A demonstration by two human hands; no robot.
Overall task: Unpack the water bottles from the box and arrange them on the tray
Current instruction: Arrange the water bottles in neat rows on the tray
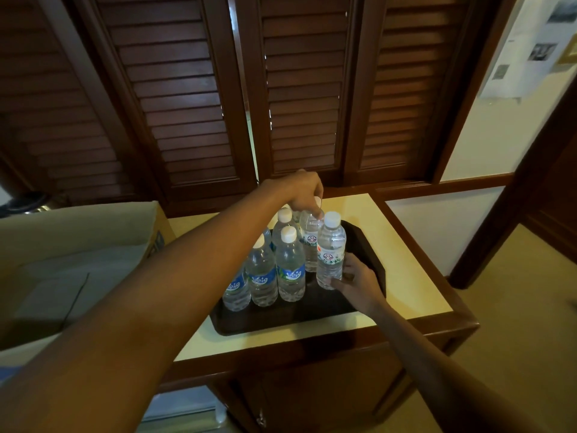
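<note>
The left hand (304, 190) is pinched down over the cap and neck of a green-labelled bottle (310, 242) at the back of the dark tray (365, 248), while the right hand (359, 284) wraps the base of another green-labelled bottle (331, 250) just in front of it, fingers curled round its lower part. Both bottles stand upright and look to be getting nudged into line, I'd say. Immediately left of the right hand, blue-labelled bottles (290, 267) are packed in tight rows on the tray, touching one another, so most of the unpacking seems done. Under the left forearm, the open cardboard box (81, 232) sits beside the counter (402, 270); what shows of its inside looks bare, though I can't see its near part. Crowded bottles are the main hazard: a careless shove could topple neighbours. Beyond the left hand, louvred wooden shutters (193, 98) stand clear.
</note>
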